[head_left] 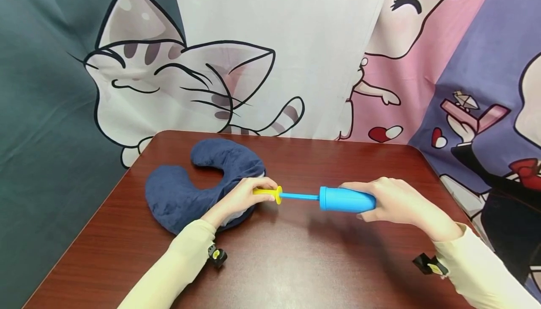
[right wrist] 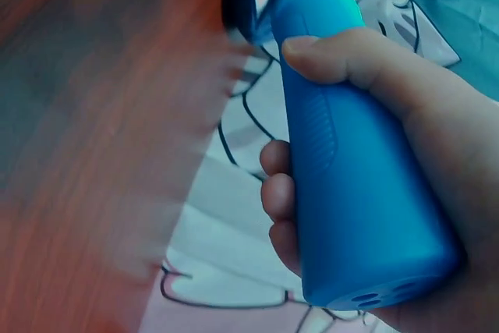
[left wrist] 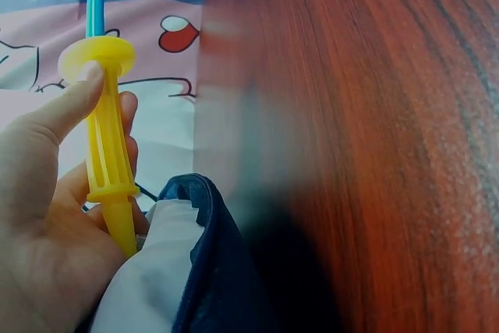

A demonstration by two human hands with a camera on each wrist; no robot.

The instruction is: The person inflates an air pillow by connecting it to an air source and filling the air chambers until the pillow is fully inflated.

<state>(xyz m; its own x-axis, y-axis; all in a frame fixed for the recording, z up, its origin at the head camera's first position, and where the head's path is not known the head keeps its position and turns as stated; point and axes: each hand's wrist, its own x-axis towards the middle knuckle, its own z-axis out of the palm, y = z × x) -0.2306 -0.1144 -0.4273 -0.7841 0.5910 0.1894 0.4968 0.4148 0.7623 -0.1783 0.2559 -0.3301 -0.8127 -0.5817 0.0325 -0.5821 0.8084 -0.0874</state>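
Stretched between my hands is a hand air pump, its blue body (head_left: 347,199) level above the table. My right hand (head_left: 390,202) grips that body, with the thumb along its side in the right wrist view. From the body a thin blue rod (head_left: 300,196) runs to a yellow nozzle (left wrist: 107,138). My left hand (head_left: 245,193) holds the nozzle, thumb just under its flange. The nozzle's tapered end reaches the white inner part (left wrist: 160,255) of a navy neck pillow (head_left: 228,158); its very tip is hidden. The pillow lies curved on the table under my left wrist.
The reddish-brown wooden table (head_left: 287,262) spreads beneath both hands. Behind its far edge hangs a cloth backdrop (head_left: 287,18) with cartoon cats. Small black cameras (head_left: 217,256) are strapped to both wrists, over cream sleeves (head_left: 177,262).
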